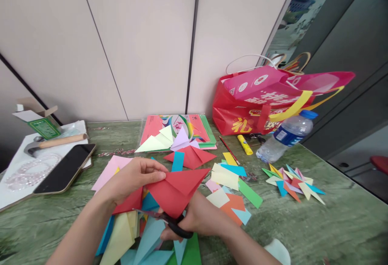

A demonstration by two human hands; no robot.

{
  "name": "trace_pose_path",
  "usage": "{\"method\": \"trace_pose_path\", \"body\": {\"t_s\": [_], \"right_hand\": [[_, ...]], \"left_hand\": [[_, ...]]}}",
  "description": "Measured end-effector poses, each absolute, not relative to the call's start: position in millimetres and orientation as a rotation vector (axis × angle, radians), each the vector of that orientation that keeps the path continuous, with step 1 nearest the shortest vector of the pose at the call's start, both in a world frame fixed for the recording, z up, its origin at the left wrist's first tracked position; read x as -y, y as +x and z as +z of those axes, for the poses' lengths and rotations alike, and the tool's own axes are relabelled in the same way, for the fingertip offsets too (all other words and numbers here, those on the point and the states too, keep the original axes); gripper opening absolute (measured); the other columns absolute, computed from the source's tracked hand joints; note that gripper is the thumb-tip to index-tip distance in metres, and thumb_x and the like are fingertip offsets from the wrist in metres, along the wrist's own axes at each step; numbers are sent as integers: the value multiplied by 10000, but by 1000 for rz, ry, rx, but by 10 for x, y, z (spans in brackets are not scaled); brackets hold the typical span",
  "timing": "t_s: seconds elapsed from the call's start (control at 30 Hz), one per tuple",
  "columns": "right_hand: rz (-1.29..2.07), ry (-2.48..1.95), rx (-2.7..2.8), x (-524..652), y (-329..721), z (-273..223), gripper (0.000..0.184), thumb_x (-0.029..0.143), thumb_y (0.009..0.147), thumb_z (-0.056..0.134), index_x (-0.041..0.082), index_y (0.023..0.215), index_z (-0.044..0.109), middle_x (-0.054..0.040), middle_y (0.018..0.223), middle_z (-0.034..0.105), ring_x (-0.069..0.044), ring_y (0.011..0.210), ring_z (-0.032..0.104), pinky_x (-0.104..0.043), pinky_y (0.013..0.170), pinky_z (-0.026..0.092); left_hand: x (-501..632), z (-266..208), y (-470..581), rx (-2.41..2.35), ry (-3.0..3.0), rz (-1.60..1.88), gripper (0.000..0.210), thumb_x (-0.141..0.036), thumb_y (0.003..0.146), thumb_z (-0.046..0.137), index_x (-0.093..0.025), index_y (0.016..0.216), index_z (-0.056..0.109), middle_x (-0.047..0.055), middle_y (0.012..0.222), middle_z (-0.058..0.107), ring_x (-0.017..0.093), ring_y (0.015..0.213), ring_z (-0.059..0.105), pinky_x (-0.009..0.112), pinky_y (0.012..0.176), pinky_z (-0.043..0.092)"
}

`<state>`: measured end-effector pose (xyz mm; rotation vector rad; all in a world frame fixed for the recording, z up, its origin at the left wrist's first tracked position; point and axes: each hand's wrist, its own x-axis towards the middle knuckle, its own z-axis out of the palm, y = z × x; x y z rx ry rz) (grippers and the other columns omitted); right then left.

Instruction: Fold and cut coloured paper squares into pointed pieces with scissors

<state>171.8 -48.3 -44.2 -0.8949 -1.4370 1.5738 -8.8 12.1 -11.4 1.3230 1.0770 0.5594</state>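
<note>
One red folded sheet [178, 192] is pinched in my left grip [136, 176]; my right grip [203, 215] holds scissors [173, 225] (black-handled). Likely a cutting step; next, I'd line them up.

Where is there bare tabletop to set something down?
Bare tabletop lies at left between hammer and paper pack, and at right in front of the paper star. Crowded: folded papers below the left hand and right hand, and paper strips to their right.
</note>
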Motion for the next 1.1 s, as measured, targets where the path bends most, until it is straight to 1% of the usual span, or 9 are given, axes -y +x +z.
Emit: {"method": "trace_pose_path", "body": {"t_s": [0.13,0.27,0.37,0.47,0.67,0.8,0.9,0.97,1.1], "right_hand": [[1789,-863,1506,455,1719,-521,282,240,566,768,187,811,640,56,537,561,-106,460,510,-201,447,417],[1714,-841,1452,395,1687,-588,393,291,500,826,165,819,634,38,581,599,-118,526,569,-209,509,427],[1571,-778,1254,345,1660,-593,426,301,520,830,182,846,583,3,708,663,-141,626,610,-252,622,474],[1375,-821,1044,295,1667,-582,380,339,607,784,202,858,534,-14,759,680,-168,691,632,-287,674,497],[1091,-957,856,207,1752,-603,331,319,673,735,204,886,509,27,682,615,-139,625,594,-260,618,482],[1064,-1008,780,186,1781,-615,354,356,642,747,207,867,518,57,646,534,-103,543,527,-235,544,456],[1142,-1047,815,195,1778,-604,393,359,590,778,201,862,541,64,610,525,-99,508,501,-229,502,441],[1174,-1070,836,200,1770,-596,403,338,556,795,196,849,558,68,579,519,-105,503,499,-230,494,438],[1137,-1072,840,193,1767,-591,381,312,570,782,192,868,577,60,593,540,-106,532,504,-233,535,441]], "left_hand": [[-127,-79,-72,-1101,1275,737,155,-285,667,737,-145,688,674,-11,585,621,87,511,525,166,475,393],[-148,-43,-67,-1094,1037,1101,189,-282,637,762,-141,682,644,-24,608,588,83,520,511,173,484,430],[-150,-43,-29,-1061,933,1242,202,-275,619,772,-136,681,639,-10,658,601,106,614,552,193,580,473],[-96,-67,88,-1006,911,1194,194,-278,632,760,-143,690,634,-10,654,603,118,642,556,212,612,473],[51,-91,289,-1036,1147,905,156,-284,660,727,-163,663,629,-18,630,610,113,606,538,210,586,430],[57,-32,246,-1022,1327,757,122,-270,652,724,-175,705,670,19,726,675,177,720,604,268,697,462],[35,-2,193,-1021,1378,751,136,-277,692,692,-192,798,701,21,775,700,170,693,606,239,624,463],[20,-6,164,-1048,1426,759,121,-301,734,656,-193,736,711,5,680,693,140,586,580,214,546,442],[-3,-43,132,-1161,1482,759,263,-310,724,675,-174,499,673,11,479,657,143,472,593,221,495,448]]}}
